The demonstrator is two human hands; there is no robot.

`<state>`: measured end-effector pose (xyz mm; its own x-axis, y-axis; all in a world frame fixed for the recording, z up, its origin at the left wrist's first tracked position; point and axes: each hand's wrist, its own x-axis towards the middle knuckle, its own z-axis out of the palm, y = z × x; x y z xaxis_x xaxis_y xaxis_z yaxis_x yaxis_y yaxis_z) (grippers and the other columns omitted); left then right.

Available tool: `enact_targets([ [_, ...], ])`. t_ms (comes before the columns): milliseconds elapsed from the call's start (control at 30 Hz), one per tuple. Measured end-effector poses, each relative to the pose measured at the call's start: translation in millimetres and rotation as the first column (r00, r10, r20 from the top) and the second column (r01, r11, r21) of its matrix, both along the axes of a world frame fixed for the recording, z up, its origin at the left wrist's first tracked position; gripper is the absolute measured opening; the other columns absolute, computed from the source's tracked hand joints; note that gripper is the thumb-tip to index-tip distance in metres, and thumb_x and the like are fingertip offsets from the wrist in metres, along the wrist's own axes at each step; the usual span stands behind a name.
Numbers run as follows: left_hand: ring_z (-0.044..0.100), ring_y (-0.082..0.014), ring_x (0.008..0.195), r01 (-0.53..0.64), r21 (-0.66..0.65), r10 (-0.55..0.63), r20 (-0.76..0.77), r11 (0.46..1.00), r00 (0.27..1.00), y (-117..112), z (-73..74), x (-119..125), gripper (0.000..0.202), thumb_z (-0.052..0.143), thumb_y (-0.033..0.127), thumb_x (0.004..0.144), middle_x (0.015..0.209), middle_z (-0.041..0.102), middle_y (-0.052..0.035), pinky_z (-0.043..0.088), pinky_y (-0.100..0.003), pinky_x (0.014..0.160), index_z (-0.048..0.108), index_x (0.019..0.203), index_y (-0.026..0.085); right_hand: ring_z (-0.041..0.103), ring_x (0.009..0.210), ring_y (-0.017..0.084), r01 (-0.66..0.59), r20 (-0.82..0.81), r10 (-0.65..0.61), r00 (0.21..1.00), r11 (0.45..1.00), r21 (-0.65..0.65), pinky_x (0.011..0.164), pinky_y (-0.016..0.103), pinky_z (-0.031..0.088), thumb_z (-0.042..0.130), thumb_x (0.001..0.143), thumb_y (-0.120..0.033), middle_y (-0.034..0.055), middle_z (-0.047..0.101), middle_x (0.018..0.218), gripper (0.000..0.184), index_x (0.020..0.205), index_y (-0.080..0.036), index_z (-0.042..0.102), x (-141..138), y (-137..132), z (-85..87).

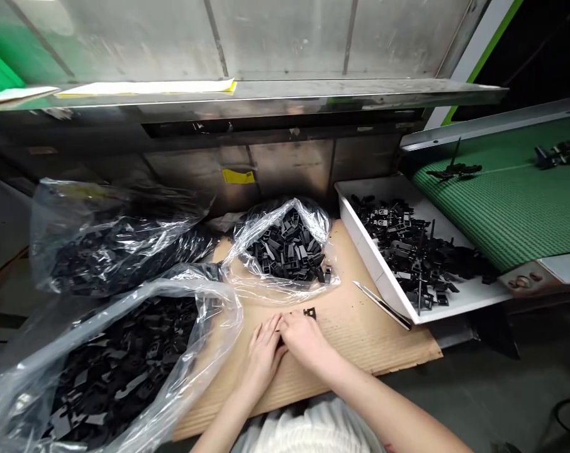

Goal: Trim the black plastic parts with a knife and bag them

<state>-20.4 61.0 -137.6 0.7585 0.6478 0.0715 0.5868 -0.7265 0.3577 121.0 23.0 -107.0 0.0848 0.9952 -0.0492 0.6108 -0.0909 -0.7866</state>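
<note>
Three clear plastic bags of black moulded parts (124, 371) lie to your left and centre: a near bag (25, 384), a far bag (42, 214) and a smaller central bag (285, 211), its mouth gathered open around the parts.

Fig. notes, left to right: Above them runs a metal shelf (360, 91) carrying white papers with yellow edges (146, 88). A yellow label (238, 176) marks the metal panel (289, 163) behind the table. Your left hand (263, 355) and right hand (304, 336) rest close together on a corrugated cardboard sheet (360, 352), fingers curved and meeting over a small black part (309, 313). The part's end shows just beyond your right fingers (294, 321); the rest is hidden, so you cannot tell how firmly either hand grips it. The bags sit on the cardboard sheet's left side, with the near bag touching it.

To the right, a narrow metal-bladed tool (383, 305) lies on the cardboard, just beside a white tray (360, 233). The tray holds a heap of similar black parts (407, 258), some with long thin stems. Beyond it, a green mesh conveyor belt (506, 201) carries separate black parts (455, 168) (558, 154), well apart from one another.
</note>
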Motion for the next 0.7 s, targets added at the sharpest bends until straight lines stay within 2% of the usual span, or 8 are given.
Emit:
enact_targets([
  [67, 0.039, -0.0249, 0.119, 0.000, 0.005, 0.000, 0.013, 1.000, 1.000, 1, -8.5, 1, 0.039, 0.039, 0.021, 0.084, 0.127, 0.046, -0.0133, 0.031, -0.048, 0.098, 0.044, 0.122, 0.016, 0.055, 0.092, 0.018, 0.052, -0.079, -0.054, 0.995, 0.998, -0.027, 0.078, 0.039, 0.045, 0.049, 0.084, -0.027, 0.0064, 0.054, 0.108, 0.025, 0.105, -0.015, 0.052, 5, 1, -3.3],
  [167, 0.037, -0.0230, 0.121, 0.009, 0.019, -0.010, 0.040, 1.000, 0.999, 1, -14.2, 0, 0.040, 0.037, 0.020, 0.085, 0.130, 0.044, -0.0105, 0.029, -0.047, 0.099, 0.040, 0.125, 0.020, 0.056, 0.088, 0.017, 0.218, -0.224, -0.234, 0.946, 0.971, -0.095, 0.075, 0.036, 0.047, 0.047, 0.085, -0.028, 0.0060, 0.055, 0.106, 0.024, 0.105, -0.016, 0.052, 28, -13, -13.4],
  [300, 0.041, -0.0248, 0.118, 0.031, 0.038, -0.033, 0.074, 0.999, 0.997, 5, -22.8, -2, 0.039, 0.038, 0.019, 0.084, 0.127, 0.047, -0.0117, 0.032, -0.048, 0.096, 0.043, 0.123, 0.018, 0.058, 0.081, 0.015, 0.414, -0.394, -0.472, 0.788, 0.881, -0.229, 0.067, 0.033, 0.049, 0.048, 0.085, -0.029, 0.0054, 0.056, 0.100, 0.026, 0.106, -0.014, 0.051, 50, -39, -30.9],
  [400, 0.044, -0.0277, 0.115, 0.063, 0.062, -0.070, 0.108, 0.996, 0.992, 11, -29.6, -4, 0.040, 0.038, 0.022, 0.083, 0.124, 0.050, -0.0138, 0.036, -0.050, 0.093, 0.044, 0.122, 0.016, 0.058, 0.068, 0.011, 0.501, -0.476, -0.568, 0.671, 0.821, -0.273, 0.059, 0.027, 0.049, 0.046, 0.086, -0.030, 0.0029, 0.058, 0.088, 0.023, 0.099, -0.013, 0.053, 48, -47, -32.1],
  [467, 0.044, -0.0278, 0.115, 0.054, 0.077, -0.065, 0.147, 0.996, 0.987, 14, -29.8, -5, 0.043, 0.040, 0.025, 0.083, 0.126, 0.047, -0.0139, 0.038, -0.049, 0.092, 0.041, 0.124, 0.017, 0.054, 0.055, 0.008, 0.567, -0.508, -0.604, 0.614, 0.785, -0.248, 0.048, 0.022, 0.045, 0.043, 0.086, -0.036, 0.0012, 0.058, 0.074, 0.028, 0.091, -0.011, 0.055, 47, -53, -21.4],
  [533, 0.041, -0.0271, 0.118, 0.014, 0.059, -0.025, 0.191, 0.998, 0.981, 17, -24.3, -7, 0.045, 0.041, 0.028, 0.082, 0.132, 0.041, -0.0134, 0.039, -0.047, 0.091, 0.038, 0.126, 0.018, 0.050, 0.049, 0.008, 0.648, -0.513, -0.635, 0.578, 0.739, -0.184, 0.041, 0.020, 0.040, 0.040, 0.084, -0.045, 0.0006, 0.055, 0.064, 0.038, 0.081, -0.011, 0.057, 52, -70, -1.6],
  [633, 0.040, -0.0261, 0.119, 0.030, -0.018, -0.024, 0.266, 0.999, 0.964, 18, -9.5, -5, 0.040, 0.041, 0.028, 0.083, 0.135, 0.037, -0.0097, 0.041, -0.043, 0.091, 0.043, 0.123, 0.022, 0.051, 0.060, 0.011, 0.783, -0.472, -0.702, 0.534, 0.621, -0.038, 0.056, 0.021, 0.042, 0.047, 0.078, -0.049, 0.0017, 0.054, 0.066, 0.038, 0.071, -0.014, 0.058, 76, -116, 36.5],
  [700, 0.046, -0.0251, 0.114, 0.114, -0.073, -0.078, 0.373, 0.991, 0.925, 20, -0.9, 1, 0.033, 0.043, 0.029, 0.082, 0.129, 0.045, -0.0066, 0.044, -0.039, 0.090, 0.054, 0.112, 0.025, 0.052, 0.068, 0.013, 0.858, -0.404, -0.775, 0.487, 0.510, 0.057, 0.064, 0.022, 0.041, 0.049, 0.077, -0.048, 0.0025, 0.056, 0.070, 0.034, 0.072, -0.016, 0.059, 99, -153, 60.5],
])
